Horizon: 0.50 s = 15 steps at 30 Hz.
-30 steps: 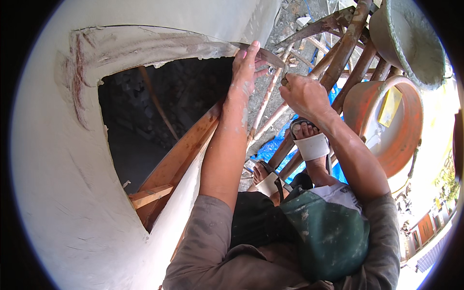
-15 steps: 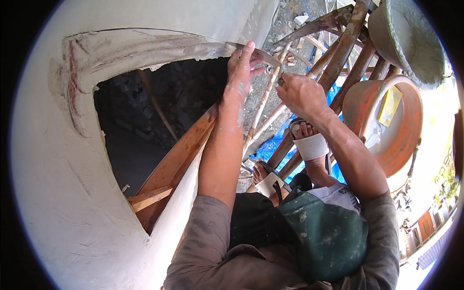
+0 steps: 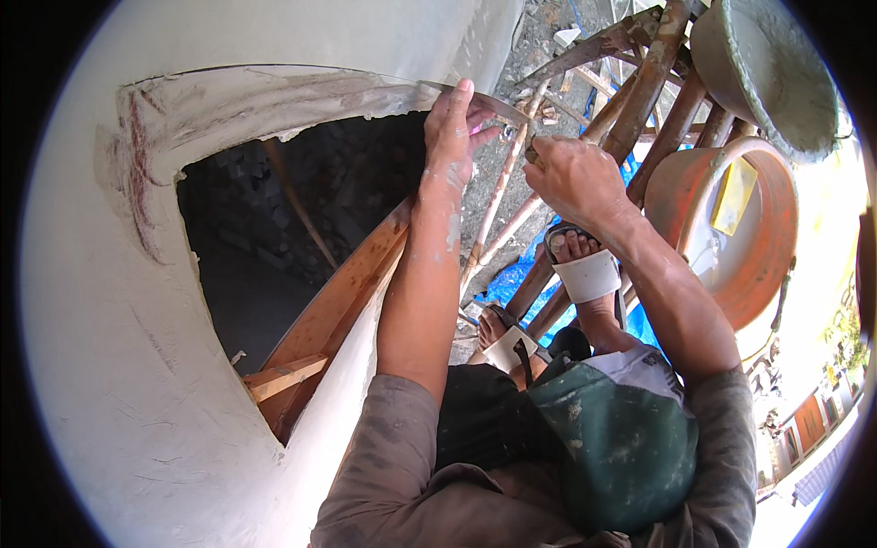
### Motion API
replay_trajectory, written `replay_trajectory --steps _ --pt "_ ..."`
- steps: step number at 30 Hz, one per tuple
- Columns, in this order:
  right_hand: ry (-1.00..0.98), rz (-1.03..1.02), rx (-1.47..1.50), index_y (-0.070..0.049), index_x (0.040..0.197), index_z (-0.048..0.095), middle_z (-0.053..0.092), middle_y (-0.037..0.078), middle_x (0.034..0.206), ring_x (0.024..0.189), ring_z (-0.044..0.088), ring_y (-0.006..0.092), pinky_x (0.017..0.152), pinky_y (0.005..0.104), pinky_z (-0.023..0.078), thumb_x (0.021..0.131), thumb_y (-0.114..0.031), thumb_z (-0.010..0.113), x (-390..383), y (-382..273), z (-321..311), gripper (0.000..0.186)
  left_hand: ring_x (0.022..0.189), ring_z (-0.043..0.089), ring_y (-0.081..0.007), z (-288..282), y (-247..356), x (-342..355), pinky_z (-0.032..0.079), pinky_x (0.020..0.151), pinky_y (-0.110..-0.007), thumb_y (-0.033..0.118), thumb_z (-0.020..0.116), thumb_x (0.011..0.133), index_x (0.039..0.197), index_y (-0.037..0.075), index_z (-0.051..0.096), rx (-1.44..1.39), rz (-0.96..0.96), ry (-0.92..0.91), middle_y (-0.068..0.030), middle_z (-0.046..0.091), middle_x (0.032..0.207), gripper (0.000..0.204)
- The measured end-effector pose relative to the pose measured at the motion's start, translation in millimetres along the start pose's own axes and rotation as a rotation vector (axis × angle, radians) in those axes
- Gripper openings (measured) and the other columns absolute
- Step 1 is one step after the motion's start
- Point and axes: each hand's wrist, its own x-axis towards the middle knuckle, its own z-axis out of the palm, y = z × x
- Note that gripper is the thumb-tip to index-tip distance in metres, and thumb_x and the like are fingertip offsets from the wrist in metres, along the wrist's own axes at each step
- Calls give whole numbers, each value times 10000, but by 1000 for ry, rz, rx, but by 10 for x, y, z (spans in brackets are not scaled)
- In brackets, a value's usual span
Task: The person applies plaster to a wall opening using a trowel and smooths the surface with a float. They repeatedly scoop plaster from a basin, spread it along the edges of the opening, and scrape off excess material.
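Note:
A thin metal trowel blade (image 3: 501,108) reaches from the arched plaster edge toward my right hand (image 3: 577,175). My right hand is closed around its handle end, most of which is hidden in the fist. My left hand (image 3: 448,137) lies against the blade's middle, its fingers stretched and spread, one pointing up across the metal. Both hands carry white plaster smears. To their left, the white wall (image 3: 82,301) surrounds a dark opening (image 3: 265,210). A rough plaster band (image 3: 247,96) with reddish-brown streaks curves along the opening's upper edge.
A reddish-brown board (image 3: 338,310) slants along the opening's right side. Scaffold poles (image 3: 653,82) support my sandalled feet (image 3: 585,274). At right stand a grey-crusted basin (image 3: 722,64) and an orange tub (image 3: 667,192) holding whitish liquid and a yellow block (image 3: 734,198). Blue sheeting (image 3: 512,285) lies below.
The blade and my left hand have moved slightly left relative to the ground behind. My grip on the handle looks the same, and the view has shifted a little.

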Motion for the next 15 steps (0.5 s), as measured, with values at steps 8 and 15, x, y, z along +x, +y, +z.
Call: replay_trajectory --steps 8,15 --pt "13 -14 -6 -21 877 595 661 198 876 867 644 390 776 496 507 871 -287 559 -49 -14 -50 269 972 606 -273 8 29 -59 564 798 -433 448 639 890 1178 -24 483 -14 38 -17 -186 576 1066 574" --pt "46 -37 -3 -25 888 590 656 190 877 860 644 389 770 494 508 874 -289 565 -132 -6 -76 265 964 615 -271 36 85 -146 568 793 -415 442 647 884 1161 -21 491 -10 34 -12 -183 580 1051 561"
